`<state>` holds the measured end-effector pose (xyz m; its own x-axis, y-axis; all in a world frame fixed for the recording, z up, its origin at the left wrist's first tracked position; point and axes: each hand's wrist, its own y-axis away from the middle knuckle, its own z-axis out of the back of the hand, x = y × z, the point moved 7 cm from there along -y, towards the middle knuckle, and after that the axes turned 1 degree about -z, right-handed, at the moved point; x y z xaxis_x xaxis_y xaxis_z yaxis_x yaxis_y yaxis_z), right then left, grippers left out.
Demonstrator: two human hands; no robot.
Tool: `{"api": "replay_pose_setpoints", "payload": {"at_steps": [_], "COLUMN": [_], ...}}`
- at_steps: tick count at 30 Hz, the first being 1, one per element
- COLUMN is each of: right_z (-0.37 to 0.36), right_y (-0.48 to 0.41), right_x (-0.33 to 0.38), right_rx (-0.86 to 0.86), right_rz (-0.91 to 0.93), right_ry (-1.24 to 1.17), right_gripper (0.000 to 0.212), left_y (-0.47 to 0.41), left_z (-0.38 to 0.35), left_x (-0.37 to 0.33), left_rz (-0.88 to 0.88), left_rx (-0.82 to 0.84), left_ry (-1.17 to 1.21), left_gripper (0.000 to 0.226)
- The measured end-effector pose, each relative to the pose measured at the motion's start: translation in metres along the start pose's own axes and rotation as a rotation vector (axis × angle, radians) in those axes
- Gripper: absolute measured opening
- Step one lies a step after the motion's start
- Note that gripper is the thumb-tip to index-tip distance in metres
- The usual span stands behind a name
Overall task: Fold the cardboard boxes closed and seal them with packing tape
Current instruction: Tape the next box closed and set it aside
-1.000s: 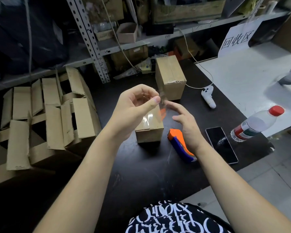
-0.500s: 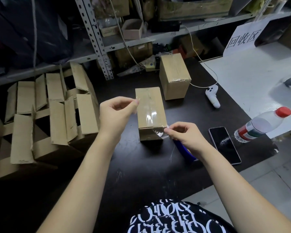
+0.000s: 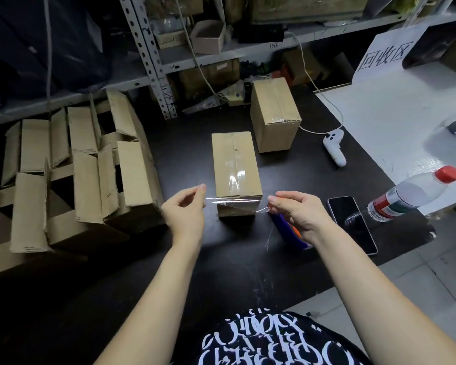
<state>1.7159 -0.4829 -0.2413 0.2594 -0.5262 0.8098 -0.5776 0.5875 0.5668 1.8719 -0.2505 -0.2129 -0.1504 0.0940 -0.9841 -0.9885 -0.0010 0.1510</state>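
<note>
While a strip of clear packing tape (image 3: pixel 233 202) is stretched across the near top edge of the small closed brown cardboard box (image 3: pixel 234 159), the left hand (image 3: pixel 183 210) pinches one end between thumb and fingertips and the right hand (image 3: pixel 298 210) pinches the other. The box stands at the middle of the black bench (image 3: pixel 248 264); tape already runs along its top seam, and its contents are hidden. Behind it to the right stands a second taped brown cardboard box (image 3: pixel 274 114), also shut. A cluster of open-flapped cardboard boxes (image 3: pixel 90 169) crowds the left side; their insides are too dark to read. Under the right hand lies an orange and blue tape dispenser (image 3: pixel 287 234), mostly hidden. Further right are a black phone (image 3: pixel 352 222), a red-capped plastic water bottle (image 3: pixel 416 192) lying on its side, and a white handheld controller (image 3: pixel 333 147) on a cable.
</note>
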Motion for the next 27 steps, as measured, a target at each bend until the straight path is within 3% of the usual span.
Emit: {"api": "replay_pose_setpoints", "payload": {"at_steps": [6, 15, 27], "right_z": [0.002, 0.008, 0.003], "right_y": [0.000, 0.004, -0.013], "right_x": [0.007, 0.021, 0.029], "right_rx": [-0.026, -0.035, -0.060], "right_rz": [0.012, 0.063, 0.200], "right_ry": [-0.022, 0.065, 0.238], "right_gripper": [0.046, 0.031, 0.027], "left_y": [0.002, -0.004, -0.001], "left_z": [0.001, 0.000, 0.002], "left_x": [0.010, 0.017, 0.033], "left_rz": [0.085, 0.127, 0.203], "left_rx": [-0.061, 0.072, -0.012], "left_ry": [0.064, 0.080, 0.116], "left_gripper": [0.004, 0.011, 0.008]}}
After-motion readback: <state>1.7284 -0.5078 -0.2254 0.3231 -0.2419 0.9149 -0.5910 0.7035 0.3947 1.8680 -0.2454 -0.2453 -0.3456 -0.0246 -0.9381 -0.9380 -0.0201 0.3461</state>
